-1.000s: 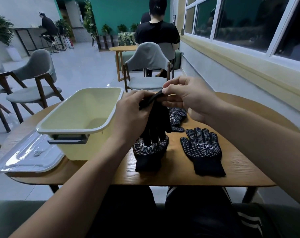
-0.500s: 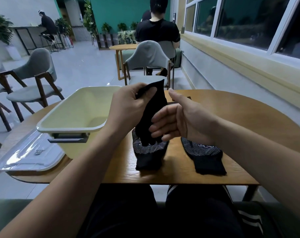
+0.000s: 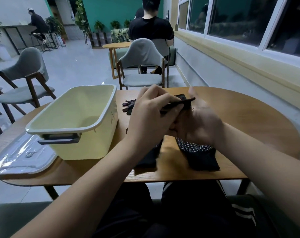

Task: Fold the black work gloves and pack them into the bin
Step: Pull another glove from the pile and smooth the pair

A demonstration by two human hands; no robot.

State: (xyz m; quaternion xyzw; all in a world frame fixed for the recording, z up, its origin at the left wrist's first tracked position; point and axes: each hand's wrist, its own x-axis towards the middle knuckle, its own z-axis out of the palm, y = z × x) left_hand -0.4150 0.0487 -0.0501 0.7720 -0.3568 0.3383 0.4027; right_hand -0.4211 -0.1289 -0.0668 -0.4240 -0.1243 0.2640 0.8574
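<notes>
As left hand (image 3: pixel 149 115) pinches one glove (image 3: pixel 179 103), three gloves (image 3: pixel 199 157) lie loose.

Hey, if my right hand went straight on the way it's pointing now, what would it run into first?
The black glove gripped by your left hand; the right hand looks already against it, though depth is unclear. Beyond lies the yellow bin.

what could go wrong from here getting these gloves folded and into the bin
1. The black knit glove is gripped by the left hand only, with the right hand open beside it; the fold may spring open before reaching the pale yellow plastic bin.
2. A second black glove lies at the round wooden table's near edge under the left forearm; a sweep could knock it off.
</notes>
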